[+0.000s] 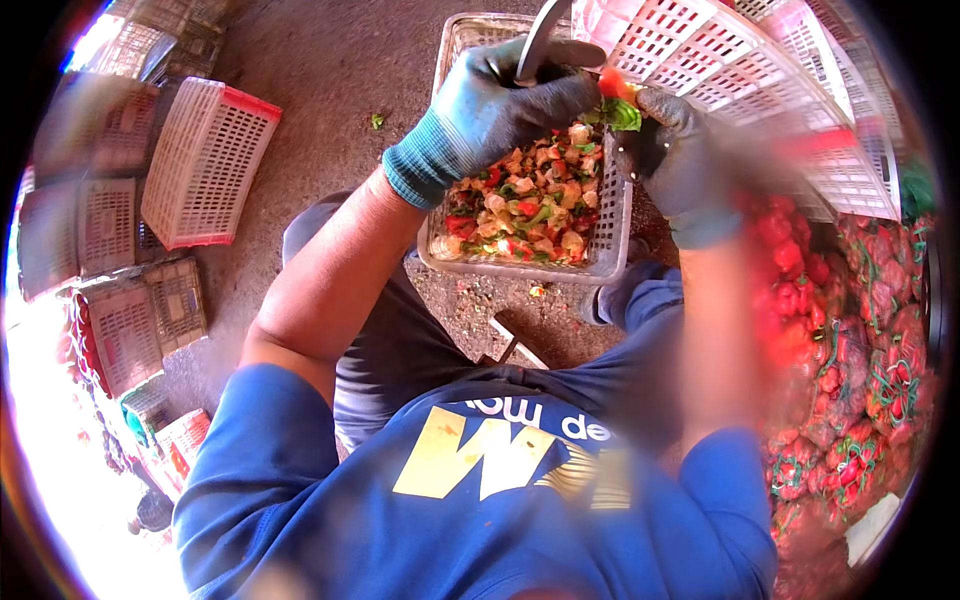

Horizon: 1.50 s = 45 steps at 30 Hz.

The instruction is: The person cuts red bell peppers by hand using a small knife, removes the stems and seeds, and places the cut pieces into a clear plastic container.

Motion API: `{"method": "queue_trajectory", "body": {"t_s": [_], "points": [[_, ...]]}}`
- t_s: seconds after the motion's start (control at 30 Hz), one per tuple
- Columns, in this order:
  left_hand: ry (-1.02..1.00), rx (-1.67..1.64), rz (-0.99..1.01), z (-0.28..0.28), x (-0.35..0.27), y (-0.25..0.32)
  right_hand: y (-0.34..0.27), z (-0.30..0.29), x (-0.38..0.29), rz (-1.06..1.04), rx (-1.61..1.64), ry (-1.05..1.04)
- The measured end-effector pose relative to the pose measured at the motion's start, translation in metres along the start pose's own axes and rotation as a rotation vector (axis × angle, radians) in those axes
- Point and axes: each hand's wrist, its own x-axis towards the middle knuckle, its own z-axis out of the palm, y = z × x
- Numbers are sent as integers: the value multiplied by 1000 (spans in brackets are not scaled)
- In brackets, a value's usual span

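Observation:
My left hand [499, 105], in a blue and dark work glove, is closed around a knife with a curved metal blade [541, 37] pointing up. Just right of it, my right hand [675, 150], in a similar glove, holds a red pepper piece [613, 84] with a green stem end by its fingertips; part of its grip is hidden. Below both hands, a plastic crate [525, 271] on the floor holds many cut pepper cores [525, 202], pale with seeds, among red and green bits.
White perforated crates [697, 56] lean at upper right. Below them lie red peppers [787, 255] and full mesh bags [892, 382]. At left are a white crate with red edges [202, 161] and stacked crates [120, 322]. Pepper scraps [537, 291] lie on the floor between my legs.

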Motion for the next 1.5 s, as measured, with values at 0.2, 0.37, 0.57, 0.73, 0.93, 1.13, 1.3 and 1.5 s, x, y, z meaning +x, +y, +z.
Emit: {"method": "queue_trajectory", "body": {"t_s": [0.2, 0.37, 0.57, 0.73, 0.93, 1.13, 1.3, 1.5], "points": [[-109, 198, 101, 0, 1, 0, 2, 0, -6, 87, -8, -19], [-155, 296, 55, -1, 4, -2, -2, -2, -10, 114, -91, -57], [-179, 117, -81, -2, 6, -5, 0, -6, -13, 75, -101, -45], [-113, -85, -259, -1, 5, -19, -9, -2, -22, -73, -326, -136], [-291, -31, -90, -14, 4, -20, -19, -2, -38, -132, -412, -205], [-224, 261, -568, -41, 24, -42, 13, -15, -16, -221, -860, -372], [-46, 743, 382, -3, 114, 45, 14, -15, -16, -117, -843, -131], [236, 130, -12, 29, 80, 68, 11, -39, 3, -179, -816, 68]]}}
